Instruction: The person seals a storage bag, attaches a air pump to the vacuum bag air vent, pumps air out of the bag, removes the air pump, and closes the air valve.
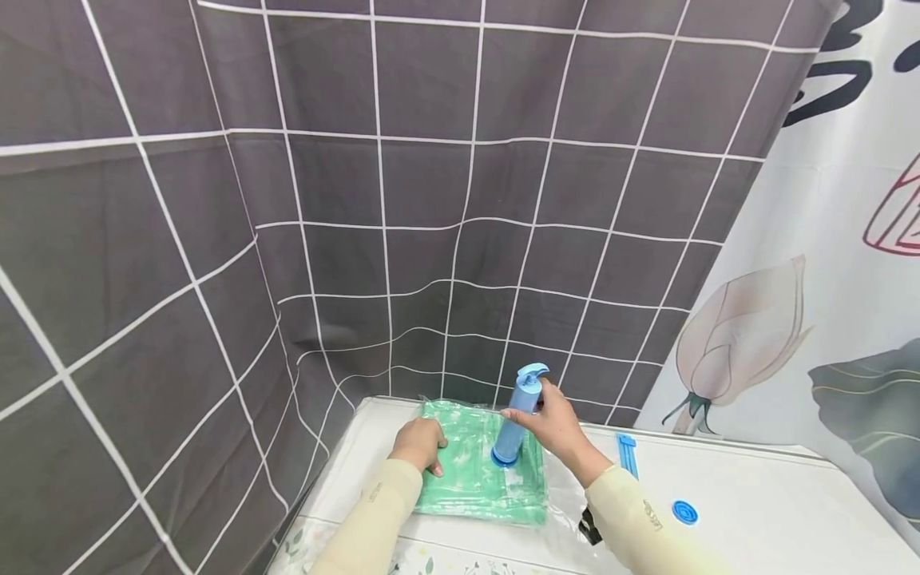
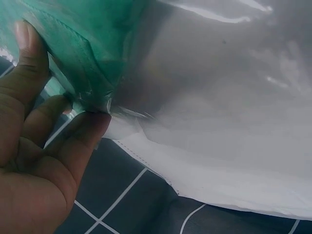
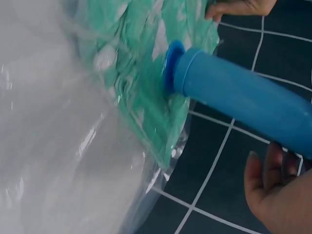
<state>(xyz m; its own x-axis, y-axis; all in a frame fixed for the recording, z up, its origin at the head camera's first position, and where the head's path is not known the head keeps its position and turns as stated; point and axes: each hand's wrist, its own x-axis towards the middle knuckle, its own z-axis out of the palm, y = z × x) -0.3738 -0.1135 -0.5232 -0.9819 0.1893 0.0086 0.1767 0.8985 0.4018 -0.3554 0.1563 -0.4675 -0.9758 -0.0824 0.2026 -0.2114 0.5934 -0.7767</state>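
A blue hand pump [image 1: 512,427] stands tilted on a clear vacuum storage bag with green-and-white fabric [image 1: 474,487] packed inside. My right hand [image 1: 559,425] grips the pump's upper body, just under its light-blue handle. In the right wrist view, the pump's [image 3: 239,97] lower end meets a round blue valve [image 3: 174,66] on the bag. At the bag's left side, my left hand [image 1: 420,444] holds its edge. The left wrist view has the thumb [image 2: 30,46] over the plastic and the other fingers curled at the border.
A round blue cap [image 1: 684,512] and a blue strip-like clip [image 1: 628,455] lie on the white tabletop [image 1: 762,503] to the right. Near my right forearm is a small black object [image 1: 589,529]. Behind the table hangs a dark grid-patterned curtain [image 1: 431,184].
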